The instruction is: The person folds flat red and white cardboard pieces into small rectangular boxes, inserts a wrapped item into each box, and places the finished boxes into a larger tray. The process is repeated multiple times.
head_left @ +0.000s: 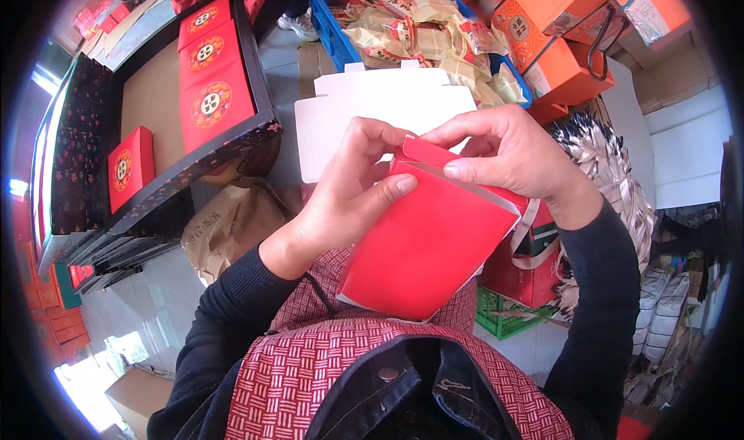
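Observation:
A red cardboard box [426, 246] is held up over my lap, tilted, with a narrow gap along its far edge and a small flap standing up there. My left hand [349, 180] grips its far left corner, thumb on the red face and fingers behind. At the far edge, my right hand [515, 157] pinches the box, its thumb laid by the gap and its index finger near the flap. Just beyond both hands lies a flat white card blank [387, 99] with cut tabs. What is inside the box cannot be seen.
On the left, a large black floral tray [263, 126] holds several red boxes [211, 105]. A blue crate [333, 33] of wrapped packets [384, 41] stands beyond. Orange gift boxes [570, 75] are stacked far right, above a bundle of pale ribbons [612, 172]. A brown paper bag [232, 231] sits left.

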{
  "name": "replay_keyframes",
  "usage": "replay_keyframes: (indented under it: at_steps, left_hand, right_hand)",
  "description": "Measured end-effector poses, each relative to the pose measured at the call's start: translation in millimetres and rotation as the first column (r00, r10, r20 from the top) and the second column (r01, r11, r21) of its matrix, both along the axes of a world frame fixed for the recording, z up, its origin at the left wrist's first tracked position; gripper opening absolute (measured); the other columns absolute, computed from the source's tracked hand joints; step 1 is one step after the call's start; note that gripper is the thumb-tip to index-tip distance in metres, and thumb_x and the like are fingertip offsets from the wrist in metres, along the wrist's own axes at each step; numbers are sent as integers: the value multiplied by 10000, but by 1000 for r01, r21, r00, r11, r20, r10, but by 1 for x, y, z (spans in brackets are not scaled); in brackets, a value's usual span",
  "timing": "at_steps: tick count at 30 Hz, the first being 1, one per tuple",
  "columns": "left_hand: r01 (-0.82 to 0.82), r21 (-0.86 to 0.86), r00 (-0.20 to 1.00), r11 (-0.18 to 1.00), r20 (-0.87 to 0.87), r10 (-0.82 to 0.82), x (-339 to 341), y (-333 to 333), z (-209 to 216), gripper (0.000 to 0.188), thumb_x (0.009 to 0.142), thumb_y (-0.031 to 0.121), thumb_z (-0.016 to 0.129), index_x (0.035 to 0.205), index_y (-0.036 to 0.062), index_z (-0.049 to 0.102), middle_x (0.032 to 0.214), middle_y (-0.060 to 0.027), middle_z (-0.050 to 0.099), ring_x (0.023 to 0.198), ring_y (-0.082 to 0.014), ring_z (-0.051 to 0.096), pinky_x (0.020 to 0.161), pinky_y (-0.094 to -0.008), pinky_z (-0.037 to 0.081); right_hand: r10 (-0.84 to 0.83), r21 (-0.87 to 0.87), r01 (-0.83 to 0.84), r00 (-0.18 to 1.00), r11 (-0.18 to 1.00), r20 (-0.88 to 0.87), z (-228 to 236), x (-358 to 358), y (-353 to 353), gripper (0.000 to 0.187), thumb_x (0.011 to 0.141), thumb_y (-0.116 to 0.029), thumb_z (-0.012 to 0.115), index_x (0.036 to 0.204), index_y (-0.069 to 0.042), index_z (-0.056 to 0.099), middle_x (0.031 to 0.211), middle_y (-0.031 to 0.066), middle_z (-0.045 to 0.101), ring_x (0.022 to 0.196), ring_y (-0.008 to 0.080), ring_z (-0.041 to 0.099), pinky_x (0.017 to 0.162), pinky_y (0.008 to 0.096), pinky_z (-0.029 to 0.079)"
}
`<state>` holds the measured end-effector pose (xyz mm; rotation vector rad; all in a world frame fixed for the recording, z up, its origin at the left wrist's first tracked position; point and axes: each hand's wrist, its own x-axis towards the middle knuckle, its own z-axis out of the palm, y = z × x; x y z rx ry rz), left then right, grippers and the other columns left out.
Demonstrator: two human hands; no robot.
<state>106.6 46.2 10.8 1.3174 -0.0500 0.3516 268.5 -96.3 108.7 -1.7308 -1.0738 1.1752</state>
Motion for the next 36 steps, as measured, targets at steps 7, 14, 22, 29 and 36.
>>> replay_keyframes:
  at_steps: [7,14,22,29,36]
  left_hand:
    - [34,80,999,996,15,-35,-2,3,-2,487,938,32,561,1357,57,314,1289,-136,468,1234,-217,478,1035,-354,418]
    - [-25,83,998,996,59,20,-1,-3,-7,437,911,25,601,1304,18,411,1274,-124,466,1209,-212,486,1016,-355,433]
    - [-83,121,990,989,126,67,2,1,-14,218,886,-47,587,1095,6,558,1159,-105,548,1122,-182,525,948,-302,436]
    - [-34,85,994,996,102,25,5,4,-19,186,915,40,610,1092,16,561,1154,-105,563,1122,-188,528,952,-314,436]
    - [-85,149,992,985,106,70,5,2,-23,135,942,79,579,1063,25,552,1168,-131,571,1080,-196,569,930,-334,474]
  right_hand:
    - [-34,195,-43,926,980,375,-15,-6,-7,260,803,-15,663,1059,19,696,979,128,706,897,177,675,798,273,525]
    - [-165,386,-96,790,917,590,-29,-22,-3,156,801,-3,673,949,22,713,889,106,696,826,183,663,755,270,515]
    - [-203,406,18,886,914,418,-11,-2,-10,125,865,-96,661,855,24,696,748,85,647,719,134,624,659,262,480]
    - [-435,233,486,868,842,-239,-56,3,-87,281,815,-99,728,1047,47,663,1067,115,648,952,146,624,862,271,500]
    - [-613,281,654,756,702,-230,-74,-24,-72,135,829,-56,722,936,25,717,862,48,701,792,81,620,738,207,487]
